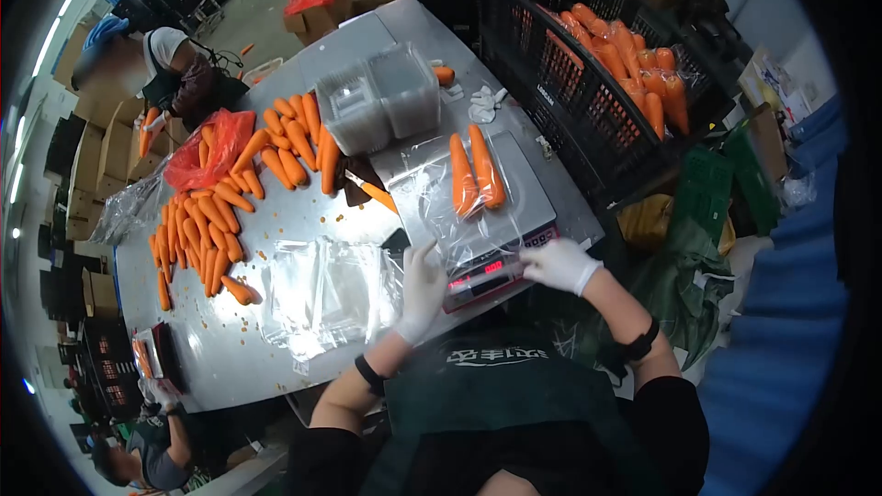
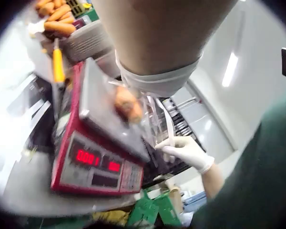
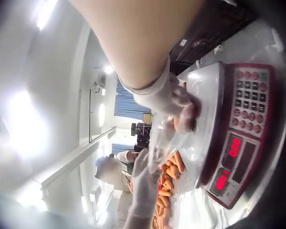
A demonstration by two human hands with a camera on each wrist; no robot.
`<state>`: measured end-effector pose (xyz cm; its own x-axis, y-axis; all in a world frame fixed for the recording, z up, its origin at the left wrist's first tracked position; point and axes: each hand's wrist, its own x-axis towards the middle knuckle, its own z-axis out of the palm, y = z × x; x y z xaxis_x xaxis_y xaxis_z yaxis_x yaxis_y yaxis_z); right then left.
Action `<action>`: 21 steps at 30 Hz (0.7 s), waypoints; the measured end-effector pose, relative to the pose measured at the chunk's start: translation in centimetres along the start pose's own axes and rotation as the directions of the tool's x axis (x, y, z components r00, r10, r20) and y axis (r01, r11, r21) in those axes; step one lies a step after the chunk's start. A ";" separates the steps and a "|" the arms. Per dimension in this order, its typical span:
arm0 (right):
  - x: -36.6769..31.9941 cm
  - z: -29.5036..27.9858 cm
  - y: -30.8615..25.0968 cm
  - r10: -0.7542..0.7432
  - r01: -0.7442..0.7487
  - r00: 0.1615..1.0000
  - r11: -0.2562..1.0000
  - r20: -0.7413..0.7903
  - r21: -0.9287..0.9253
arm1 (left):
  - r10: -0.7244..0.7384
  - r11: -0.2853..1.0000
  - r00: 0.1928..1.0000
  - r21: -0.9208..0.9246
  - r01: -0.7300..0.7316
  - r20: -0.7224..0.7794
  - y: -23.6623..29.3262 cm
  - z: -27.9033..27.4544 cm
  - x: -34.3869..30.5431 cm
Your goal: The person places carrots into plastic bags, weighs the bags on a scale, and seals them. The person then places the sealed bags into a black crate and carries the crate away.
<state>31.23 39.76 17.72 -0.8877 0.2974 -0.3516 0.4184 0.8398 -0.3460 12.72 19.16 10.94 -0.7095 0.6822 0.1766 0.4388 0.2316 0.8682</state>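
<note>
Two carrots (image 1: 476, 174) lie side by side in a clear plastic bag (image 1: 441, 186) on the steel pan of a red-framed scale (image 1: 542, 179). The bag's near end stretches between both gloved hands. At its left edge, my left hand (image 1: 421, 292) pinches the film; the right wrist view shows that hand (image 3: 145, 183) upright against the film. My right hand (image 1: 559, 266) pinches the other side, beside the scale's keypad, and appears in the left wrist view with fingers together (image 2: 188, 151). Red digits are lit on the display (image 2: 97, 160).
Clear bags (image 1: 322, 294) lie left of the scale, near an orange-handled knife (image 1: 375, 193). Loose carrots (image 1: 207, 225) cover the table's left part. Plastic trays (image 1: 400, 92) stand behind. A black crate (image 1: 588, 83) holds bagged carrots at right. Two other people are at left.
</note>
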 end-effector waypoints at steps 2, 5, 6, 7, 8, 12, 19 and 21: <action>-1.9 2.0 -0.6 -0.163 0.172 0.985 0.950 -0.058 0.261 | -0.149 0.988 0.989 -0.044 0.149 0.013 -0.7 1.3 -3.6; -1.4 3.4 -3.9 -0.390 0.485 0.874 0.744 -0.290 0.459 | -0.570 0.362 0.520 -0.374 0.854 0.636 -0.6 0.9 -4.6; -0.8 3.6 -4.8 -0.469 0.546 0.837 0.676 -0.282 0.495 | -0.447 0.309 0.511 -0.410 0.858 0.734 -0.7 1.1 -5.1; -0.3 4.2 -5.2 -0.496 0.581 0.808 0.582 -0.318 0.568 | -0.488 0.400 0.505 -0.333 0.854 0.711 -0.8 1.2 -5.3; 0.4 5.5 -4.6 -0.496 0.585 0.806 0.581 -0.323 0.567 | -0.525 0.485 0.504 -0.245 0.839 0.685 -1.0 1.3 -5.2; 1.2 7.2 -3.1 -0.084 0.304 0.831 0.896 -0.549 0.323 | -0.380 0.870 0.712 -0.033 0.492 0.591 1.8 -0.3 -4.1; 2.6 6.6 -7.8 -0.392 0.444 0.696 0.893 -0.601 -0.068 | -0.173 0.449 0.571 -0.452 0.771 0.803 -0.7 0.0 -3.6; 2.9 5.8 -8.2 -0.404 0.450 0.702 0.890 -0.587 -0.075 | -0.212 0.355 0.507 -0.417 0.837 0.836 -0.5 -0.5 -3.0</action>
<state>26.37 31.11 14.46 -0.9049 0.1357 0.4034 -0.0413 0.9153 -0.4006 14.38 16.62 10.21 0.0082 0.8760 -0.4823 -0.6680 0.3637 0.6492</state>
